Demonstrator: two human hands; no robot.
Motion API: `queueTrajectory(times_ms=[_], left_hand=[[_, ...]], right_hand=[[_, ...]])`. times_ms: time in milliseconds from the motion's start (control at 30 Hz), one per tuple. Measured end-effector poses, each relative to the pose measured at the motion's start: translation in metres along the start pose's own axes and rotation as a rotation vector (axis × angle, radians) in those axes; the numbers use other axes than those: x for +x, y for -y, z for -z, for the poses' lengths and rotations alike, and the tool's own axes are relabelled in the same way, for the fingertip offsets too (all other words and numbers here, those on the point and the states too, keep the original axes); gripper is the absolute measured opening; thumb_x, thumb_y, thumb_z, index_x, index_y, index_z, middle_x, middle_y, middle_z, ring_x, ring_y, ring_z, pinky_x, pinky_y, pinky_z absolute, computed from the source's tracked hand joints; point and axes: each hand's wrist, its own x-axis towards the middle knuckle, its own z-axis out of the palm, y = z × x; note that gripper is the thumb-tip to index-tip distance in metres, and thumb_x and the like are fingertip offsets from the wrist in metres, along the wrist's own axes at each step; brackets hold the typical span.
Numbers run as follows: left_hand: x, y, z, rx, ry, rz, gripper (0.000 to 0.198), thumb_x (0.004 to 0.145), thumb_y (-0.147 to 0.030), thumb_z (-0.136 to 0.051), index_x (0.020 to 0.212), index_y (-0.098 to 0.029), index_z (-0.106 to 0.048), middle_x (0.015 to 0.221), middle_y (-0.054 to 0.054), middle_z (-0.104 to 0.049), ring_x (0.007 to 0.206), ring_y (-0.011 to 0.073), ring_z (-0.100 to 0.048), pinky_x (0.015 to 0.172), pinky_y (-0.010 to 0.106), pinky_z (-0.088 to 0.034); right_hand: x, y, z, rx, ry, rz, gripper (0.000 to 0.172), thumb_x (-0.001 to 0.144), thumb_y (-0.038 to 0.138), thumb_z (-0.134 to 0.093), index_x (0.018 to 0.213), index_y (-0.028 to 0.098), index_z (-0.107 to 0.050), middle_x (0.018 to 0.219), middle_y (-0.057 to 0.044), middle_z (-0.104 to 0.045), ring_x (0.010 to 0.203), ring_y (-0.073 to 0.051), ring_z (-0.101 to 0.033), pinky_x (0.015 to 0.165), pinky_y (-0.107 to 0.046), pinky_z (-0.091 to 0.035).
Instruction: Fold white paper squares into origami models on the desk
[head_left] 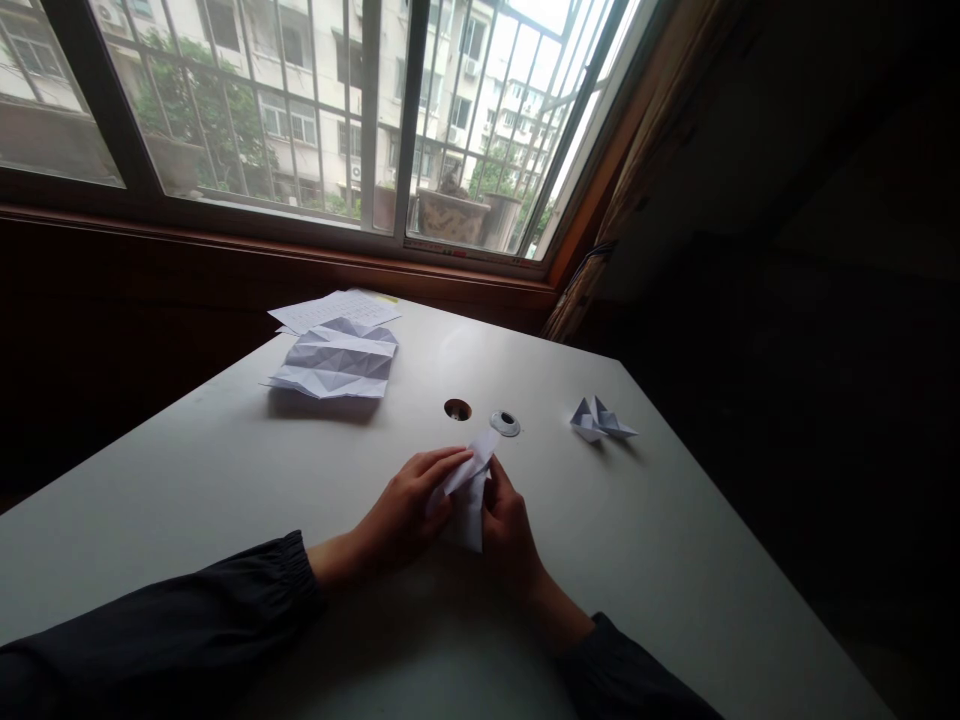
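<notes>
My left hand (401,510) and my right hand (508,535) hold a folded strip of white paper (471,497) between them, just above the white table (225,520). The left fingers pinch its upper part, and the right fingers press it from the other side. Its lower end hangs below the hands. Part of the paper is hidden behind my fingers. A small folded origami model (598,420) in white paper sits to the right of my hands, not touching them.
A creased sheet of paper (337,360) lies at the far left of the table on printed pages (334,310). A round cable hole (457,409) and a white ring-shaped fitting (505,423) sit close beyond my hands. A window with bars (375,120) runs behind the table.
</notes>
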Motion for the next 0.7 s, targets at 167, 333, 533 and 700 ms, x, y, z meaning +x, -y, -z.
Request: queueTrajectory(times_ms=[167, 333, 533, 700], left_hand=[[0.003, -0.002, -0.001, 0.058, -0.020, -0.021, 0.064, 0.088, -0.012, -0.057, 0.149, -0.028, -0.047, 0.148, 0.009, -0.054, 0.133, 0.0281, -0.050, 0.114, 0.049, -0.045], [0.004, 0.000, -0.004, 0.135, -0.029, -0.049, 0.060, 0.092, -0.015, -0.060, 0.148, -0.031, -0.049, 0.148, 0.006, -0.056, 0.128, 0.0263, -0.052, 0.108, 0.046, -0.050], [0.005, 0.002, -0.006, 0.194, -0.008, -0.112, 0.059, 0.095, -0.011, -0.055, 0.150, -0.031, -0.045, 0.149, 0.007, -0.056, 0.126, 0.0255, -0.054, 0.106, 0.045, -0.051], [0.003, -0.003, -0.006, 0.139, -0.011, -0.072, 0.060, 0.094, -0.016, -0.058, 0.150, -0.030, -0.045, 0.147, 0.009, -0.056, 0.128, 0.0276, -0.055, 0.108, 0.046, -0.050]], right_hand=[[0.000, -0.004, 0.003, 0.109, -0.021, 0.008, 0.048, 0.094, 0.036, -0.064, 0.136, 0.019, -0.049, 0.099, -0.007, -0.075, 0.077, -0.021, -0.071, 0.066, -0.029, -0.059], [0.003, -0.010, 0.006, 0.042, -0.023, 0.050, 0.046, 0.093, 0.037, -0.066, 0.134, 0.020, -0.056, 0.127, -0.014, -0.070, 0.109, -0.030, -0.070, 0.086, -0.038, -0.060], [0.006, -0.014, 0.010, 0.127, 0.052, -0.026, 0.047, 0.093, 0.043, -0.065, 0.135, 0.021, -0.061, 0.119, -0.013, -0.073, 0.116, -0.032, -0.068, 0.097, -0.046, -0.056], [0.000, -0.011, 0.010, 0.116, -0.006, -0.045, 0.029, 0.089, 0.047, -0.069, 0.100, 0.019, -0.071, 0.087, -0.007, -0.074, 0.078, -0.025, -0.070, 0.069, -0.036, -0.058]])
